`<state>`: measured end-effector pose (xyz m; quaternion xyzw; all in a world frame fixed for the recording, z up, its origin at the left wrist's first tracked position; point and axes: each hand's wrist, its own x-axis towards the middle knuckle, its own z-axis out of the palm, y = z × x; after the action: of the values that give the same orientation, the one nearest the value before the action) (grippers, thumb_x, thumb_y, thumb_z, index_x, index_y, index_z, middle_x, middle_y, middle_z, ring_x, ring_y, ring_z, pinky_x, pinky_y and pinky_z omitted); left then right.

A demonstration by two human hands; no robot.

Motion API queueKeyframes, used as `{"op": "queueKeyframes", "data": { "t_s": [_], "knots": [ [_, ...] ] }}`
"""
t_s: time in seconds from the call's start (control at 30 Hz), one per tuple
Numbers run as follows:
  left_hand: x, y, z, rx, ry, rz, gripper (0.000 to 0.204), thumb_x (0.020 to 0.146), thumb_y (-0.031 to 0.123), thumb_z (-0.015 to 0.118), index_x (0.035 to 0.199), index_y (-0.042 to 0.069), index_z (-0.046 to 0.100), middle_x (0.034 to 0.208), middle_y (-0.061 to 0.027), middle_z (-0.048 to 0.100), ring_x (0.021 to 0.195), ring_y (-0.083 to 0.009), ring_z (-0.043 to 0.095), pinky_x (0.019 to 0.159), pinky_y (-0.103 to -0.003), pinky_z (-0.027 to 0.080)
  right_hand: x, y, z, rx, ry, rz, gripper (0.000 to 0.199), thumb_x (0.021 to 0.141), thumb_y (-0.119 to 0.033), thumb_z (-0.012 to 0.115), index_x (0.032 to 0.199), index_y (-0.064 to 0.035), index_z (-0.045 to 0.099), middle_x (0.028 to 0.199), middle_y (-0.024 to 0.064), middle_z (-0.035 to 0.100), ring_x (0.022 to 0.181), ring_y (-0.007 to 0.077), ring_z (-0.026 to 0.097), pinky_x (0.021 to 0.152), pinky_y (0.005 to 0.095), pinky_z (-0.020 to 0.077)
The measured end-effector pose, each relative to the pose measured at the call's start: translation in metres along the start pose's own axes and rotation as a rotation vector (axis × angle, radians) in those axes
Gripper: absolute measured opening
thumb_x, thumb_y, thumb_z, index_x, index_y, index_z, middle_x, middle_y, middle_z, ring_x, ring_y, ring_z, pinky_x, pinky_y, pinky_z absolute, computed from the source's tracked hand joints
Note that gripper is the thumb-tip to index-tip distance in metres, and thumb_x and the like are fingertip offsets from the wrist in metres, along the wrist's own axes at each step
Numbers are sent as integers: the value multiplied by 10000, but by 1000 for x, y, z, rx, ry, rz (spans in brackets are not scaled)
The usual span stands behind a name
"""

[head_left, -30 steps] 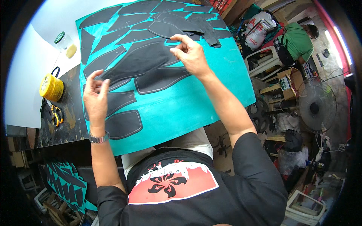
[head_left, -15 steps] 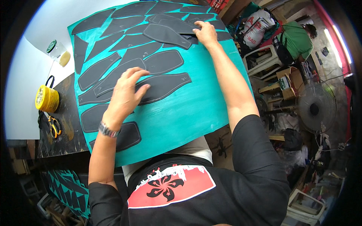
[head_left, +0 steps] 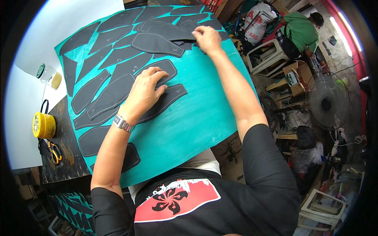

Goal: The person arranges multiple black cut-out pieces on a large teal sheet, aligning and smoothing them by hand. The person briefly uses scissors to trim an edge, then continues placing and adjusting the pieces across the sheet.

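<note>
Head view, only one here. Left hand [head_left: 146, 88] flat, fingers spread, palm down on a dark cut piece [head_left: 163, 103] lying near the middle of the teal board [head_left: 197, 126]. Right hand [head_left: 206, 38] at the board's far edge, fingertips pressed together, pinching the edge of a piece in the overlapping stack of dark pieces [head_left: 165, 33] there. More dark pieces [head_left: 98, 90] laid side by side across the board's left half, some overlapping, none curled.

Judged by how flat and thin: light, limp sheet stuff, probably leather or a rubbery fabric, soft rather than stiff, likely to flop if lifted by one end. Matt surface, so hardly slippery under a palm. Best taken at a thin edge or narrow tip with a pinch, other hand holding neighbours down.

Containers: yellow tub [head_left: 43, 125] with black handle on the dark bench at left, contents not readable; clear jar [head_left: 49, 74] with green lid lying on the white surface, something yellowish inside.
</note>
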<state>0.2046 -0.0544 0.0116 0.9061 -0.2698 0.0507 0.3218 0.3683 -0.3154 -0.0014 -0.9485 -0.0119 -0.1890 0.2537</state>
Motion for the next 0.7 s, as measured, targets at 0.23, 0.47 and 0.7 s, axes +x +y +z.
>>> {"op": "queueKeyframes", "data": {
  "t_s": [0.23, 0.47, 0.7],
  "knots": [
    [47, -20, 24, 116, 28, 43, 404, 872, 212, 713, 1240, 70, 627, 1343, -157, 548, 1279, -347, 485, 1076, -448, 399, 47, 35, 9, -208, -226, 388, 677, 687, -438, 856, 1206, -36, 692, 1225, 179, 679, 1134, 320, 647, 939, 423, 508],
    [59, -35, 62, 256, 79, -36, 530, 935, 406, 637, 1368, 114, 546, 1475, -171, 436, 1431, -363, 321, 1155, -574, 260, 58, 50, 23, 5, -165, 450, 661, 642, -365, 906, 1209, -99, 694, 1241, 141, 679, 1166, 310, 640, 991, 425, 489],
    [55, -39, 67, 201, 85, -54, 521, 943, 412, 633, 1365, 117, 556, 1505, -169, 410, 1463, -370, 280, 1177, -597, 204, 51, 57, -31, 6, 506, 182, 351, 778, -203, 768, 1112, -135, 684, 1034, 210, 710, 991, 418, 675, 877, 494, 525]
  ]
}}
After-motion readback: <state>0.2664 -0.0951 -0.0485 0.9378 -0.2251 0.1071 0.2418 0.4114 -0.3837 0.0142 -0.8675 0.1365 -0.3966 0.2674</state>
